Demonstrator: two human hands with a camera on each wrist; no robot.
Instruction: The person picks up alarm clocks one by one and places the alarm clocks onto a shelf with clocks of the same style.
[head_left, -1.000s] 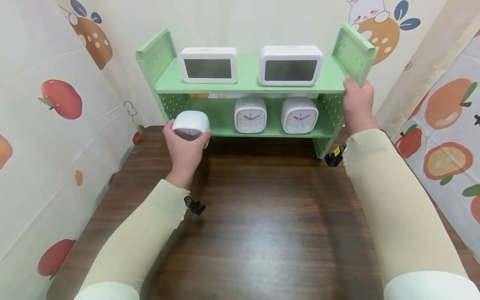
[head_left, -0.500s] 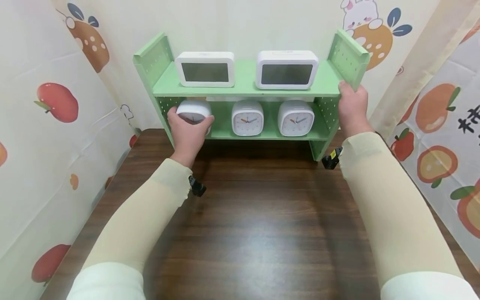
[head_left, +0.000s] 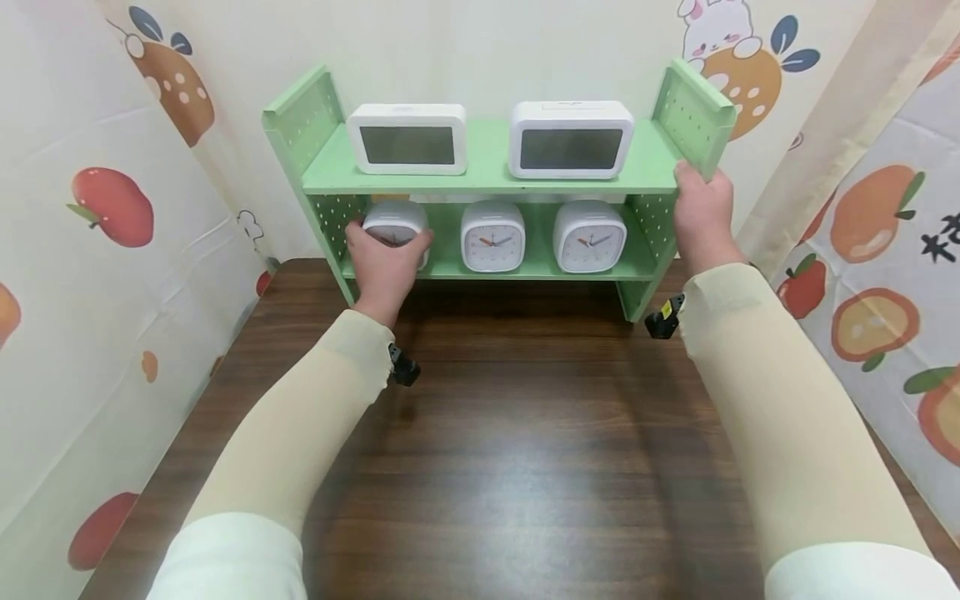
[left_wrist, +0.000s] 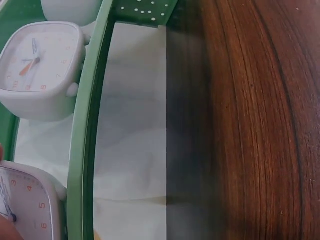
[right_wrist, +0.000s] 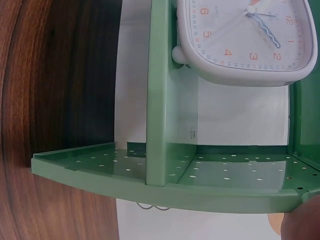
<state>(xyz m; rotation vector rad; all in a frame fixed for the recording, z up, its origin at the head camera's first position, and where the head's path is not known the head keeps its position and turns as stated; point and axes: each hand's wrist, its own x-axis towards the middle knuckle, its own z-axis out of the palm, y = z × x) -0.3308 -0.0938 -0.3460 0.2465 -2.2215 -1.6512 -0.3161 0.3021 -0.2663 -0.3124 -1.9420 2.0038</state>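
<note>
On the lower level of a green two-level shelf (head_left: 318, 182), my left hand (head_left: 386, 268) holds a white alarm clock (head_left: 396, 215) at the left end, thumb and fingers on either side of it. That clock's dial (left_wrist: 30, 207) fills the lower left corner of the left wrist view. Two matching clocks, a middle one (head_left: 492, 237) and a right one (head_left: 589, 237), stand beside it. My right hand (head_left: 703, 212) grips the shelf's right side panel (head_left: 693, 117) near the upper level; a bit of that hand (right_wrist: 305, 220) enters the right wrist view.
Two white digital clocks, a left one (head_left: 407, 139) and a right one (head_left: 572, 140), stand on the upper level with dark screens. The shelf is on a dark wooden table (head_left: 517, 417). Fruit-printed curtains (head_left: 112, 333) surround the table at the back and sides.
My left hand has moved the clock from in front of the shelf back onto the lower level and slightly right. My right hand stays on the side panel.
</note>
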